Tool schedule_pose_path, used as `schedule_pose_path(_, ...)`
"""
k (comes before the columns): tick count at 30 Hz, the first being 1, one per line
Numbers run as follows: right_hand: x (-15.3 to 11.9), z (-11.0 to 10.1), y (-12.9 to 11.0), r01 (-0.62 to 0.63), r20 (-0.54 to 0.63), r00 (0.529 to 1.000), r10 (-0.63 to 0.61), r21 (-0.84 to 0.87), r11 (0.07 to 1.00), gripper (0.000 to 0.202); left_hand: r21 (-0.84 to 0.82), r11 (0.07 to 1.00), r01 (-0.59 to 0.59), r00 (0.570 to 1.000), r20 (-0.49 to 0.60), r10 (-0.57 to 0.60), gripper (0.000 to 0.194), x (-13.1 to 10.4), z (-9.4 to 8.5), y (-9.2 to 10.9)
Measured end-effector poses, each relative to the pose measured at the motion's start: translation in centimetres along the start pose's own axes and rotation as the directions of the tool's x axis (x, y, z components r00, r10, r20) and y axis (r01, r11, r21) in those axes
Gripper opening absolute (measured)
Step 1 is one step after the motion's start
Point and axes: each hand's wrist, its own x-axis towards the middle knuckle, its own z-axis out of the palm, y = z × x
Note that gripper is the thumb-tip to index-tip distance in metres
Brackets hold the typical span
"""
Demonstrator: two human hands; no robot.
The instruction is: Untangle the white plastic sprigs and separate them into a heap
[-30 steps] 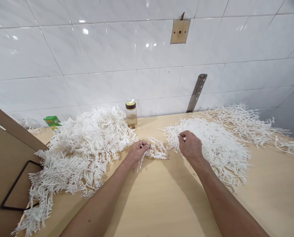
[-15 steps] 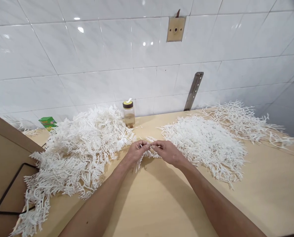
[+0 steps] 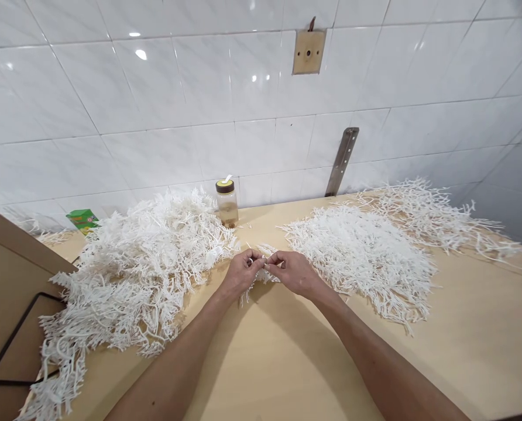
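White strands (image 3: 155,251) are heaped high at the left of the tabletop (image 3: 282,368), beside a lidded jar (image 3: 228,206) standing upright near the wall, presumably set back to leave the front free for the arms. Right of the heap, the left hand (image 3: 244,270) pinches a small bunch (image 3: 267,277) just above the tabletop, apparently to steady it. The right hand (image 3: 292,271) meets it fingertip to fingertip; its grip appears pinched on the same bunch, though the exact contact is too small to confirm. Farther right lies a flatter pile (image 3: 361,251), within easy reach; beyond it, a looser spread (image 3: 432,213), seemingly kept separate.
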Motion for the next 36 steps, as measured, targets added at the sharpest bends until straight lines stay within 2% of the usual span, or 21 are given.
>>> schedule_pose_path(9, -0.1, 1.2, 0.4, 0.134, -0.067, 0.986, -0.153, -0.227, 0.965, 0.015, 0.055, 0.998, 0.01, 1.0, -0.014, -0.009, 0.021, 0.1, 0.1, -0.4)
schedule_pose_path(16, -0.2, 0.7, 0.4, 0.123, -0.05, 0.988, -0.146, -0.318, 0.94, 0.017, 0.059, 0.998, 0.038, 0.999, 0.012, -0.039, 0.021, 0.1, 0.3, -0.3)
schedule_pose_path(21, 0.1, 1.0, 0.6, 0.067, -0.138, 0.986, -0.097, -0.206, 0.976, 0.016, -0.037, 0.996, 0.084, 0.994, 0.067, -0.082, 0.034, 0.1, 0.0, 0.1)
schedule_pose_path(24, 0.3, 1.4, 0.8, 0.002, -0.171, 0.985, -0.017, -0.09, 0.996, 0.018, -0.064, 0.997, 0.052, 0.998, 0.041, -0.049, 0.037, 0.1, -0.2, 0.1)
schedule_pose_path(26, 0.4, 1.6, 0.9, 0.0, -0.17, 0.985, -0.005, -0.031, 1.0, 0.021, -0.047, 0.999, 0.021, 1.0, 0.017, -0.021, 0.036, 0.0, -0.2, 0.1)
schedule_pose_path(31, 0.3, 1.3, 1.1, 0.069, -0.136, 0.988, -0.073, -0.035, 0.997, 0.022, -0.047, 0.997, 0.055, 0.998, 0.027, -0.054, 0.033, 0.0, -0.3, 0.0)
schedule_pose_path(36, 0.3, 1.8, 1.3, 0.219, -0.136, 0.958, -0.253, -0.222, 0.95, 0.015, -0.014, 0.998, 0.068, 0.997, 0.048, -0.068, 0.032, 0.2, -0.2, -0.2)
